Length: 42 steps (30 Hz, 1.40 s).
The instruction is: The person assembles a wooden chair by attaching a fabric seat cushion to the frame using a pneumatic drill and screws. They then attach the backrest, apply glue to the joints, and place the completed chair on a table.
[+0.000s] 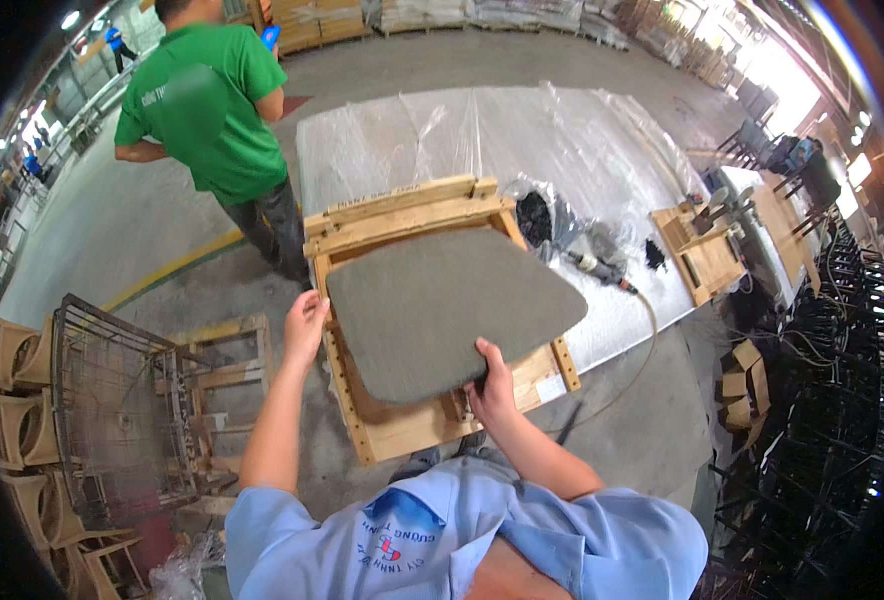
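Observation:
A grey fabric-covered seat pad (452,310) with rounded corners lies over a wooden frame jig (382,440), its right corner jutting past the frame. My right hand (494,385) grips the pad's near edge, thumb on top and fingers hidden underneath. At the pad's left edge, beside the frame's side rail, my left hand (307,320) has its fingers bent and closed on the rim. How far those fingertips reach under the pad is hidden.
A plastic-wrapped table (412,135) carries the jig, a power tool (602,268) with a hose, a bag of black bits (537,218) and a smaller wooden jig (697,255). A person in green (207,110) stands beyond on the left. A wire cage (122,410) stands left; black metal frames (812,450) crowd the right.

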{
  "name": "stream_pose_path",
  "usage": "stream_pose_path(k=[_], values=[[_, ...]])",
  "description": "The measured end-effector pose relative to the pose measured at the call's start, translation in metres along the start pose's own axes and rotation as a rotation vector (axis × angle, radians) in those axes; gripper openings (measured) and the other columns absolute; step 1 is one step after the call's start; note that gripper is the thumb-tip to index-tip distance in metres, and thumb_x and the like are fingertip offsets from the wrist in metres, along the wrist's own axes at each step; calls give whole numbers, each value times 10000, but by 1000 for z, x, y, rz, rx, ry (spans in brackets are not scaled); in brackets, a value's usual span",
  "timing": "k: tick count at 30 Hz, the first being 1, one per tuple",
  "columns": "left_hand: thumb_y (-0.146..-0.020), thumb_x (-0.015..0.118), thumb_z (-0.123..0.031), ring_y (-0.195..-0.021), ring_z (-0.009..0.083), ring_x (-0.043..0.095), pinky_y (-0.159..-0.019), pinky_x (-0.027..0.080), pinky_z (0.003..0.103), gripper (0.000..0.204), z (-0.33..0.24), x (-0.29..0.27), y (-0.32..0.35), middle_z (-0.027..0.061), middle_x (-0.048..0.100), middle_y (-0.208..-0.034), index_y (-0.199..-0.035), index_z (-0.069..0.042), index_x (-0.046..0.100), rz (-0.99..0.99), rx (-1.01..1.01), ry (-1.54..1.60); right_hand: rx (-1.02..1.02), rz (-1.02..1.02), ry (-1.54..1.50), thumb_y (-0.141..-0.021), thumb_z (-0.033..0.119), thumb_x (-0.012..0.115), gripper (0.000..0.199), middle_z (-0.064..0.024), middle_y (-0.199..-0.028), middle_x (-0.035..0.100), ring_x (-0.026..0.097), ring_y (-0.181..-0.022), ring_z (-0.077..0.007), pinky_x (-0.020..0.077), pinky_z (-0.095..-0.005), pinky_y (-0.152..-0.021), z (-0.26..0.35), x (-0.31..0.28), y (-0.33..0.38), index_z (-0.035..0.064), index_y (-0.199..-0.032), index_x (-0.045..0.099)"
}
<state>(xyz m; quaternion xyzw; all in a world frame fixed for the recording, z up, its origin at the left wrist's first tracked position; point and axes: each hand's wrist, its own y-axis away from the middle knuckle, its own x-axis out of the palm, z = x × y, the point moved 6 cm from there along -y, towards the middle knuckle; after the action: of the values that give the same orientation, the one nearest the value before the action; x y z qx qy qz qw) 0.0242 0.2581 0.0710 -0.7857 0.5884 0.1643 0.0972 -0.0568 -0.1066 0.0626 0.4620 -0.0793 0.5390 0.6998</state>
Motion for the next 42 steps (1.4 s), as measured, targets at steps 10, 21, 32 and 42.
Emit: stream_pose_path(k=[10,21,32,42], values=[[-1058,484,-573,-1461,324,398,-1174,378,509,790,-6,86,121,167,383,-1594,-1588,-26,273,134,-410,933,44,-56,-11,-978,319,689,448,-87,-1180,665,671,-1000,-219,559,-351,-763,-7,13,-16,31,-1286,539],[-1015,541,-616,-1471,358,381,-1192,346,552,871,9,83,112,168,372,-1606,-1597,-32,258,101,-566,1035,142,130,212,-976,344,713,540,-167,-1184,646,699,-1029,-284,670,-432,-785,0,32,10,-27,-1312,510],[-992,603,-583,-1471,363,379,-1178,364,538,868,39,81,75,174,387,-1596,-1586,-27,302,-88,-678,1077,42,76,255,-981,582,613,738,-176,-1251,636,719,-1010,-301,647,-388,-678,56,-17,-65,32,-1440,437],[-1092,310,-587,-1485,346,355,-1207,320,507,707,38,107,85,135,345,-1621,-1602,-98,301,-259,-560,1227,-356,105,1059,-974,527,653,768,-252,-1330,624,562,-1297,-370,367,-424,-1158,66,-81,-109,-110,-1381,518]])
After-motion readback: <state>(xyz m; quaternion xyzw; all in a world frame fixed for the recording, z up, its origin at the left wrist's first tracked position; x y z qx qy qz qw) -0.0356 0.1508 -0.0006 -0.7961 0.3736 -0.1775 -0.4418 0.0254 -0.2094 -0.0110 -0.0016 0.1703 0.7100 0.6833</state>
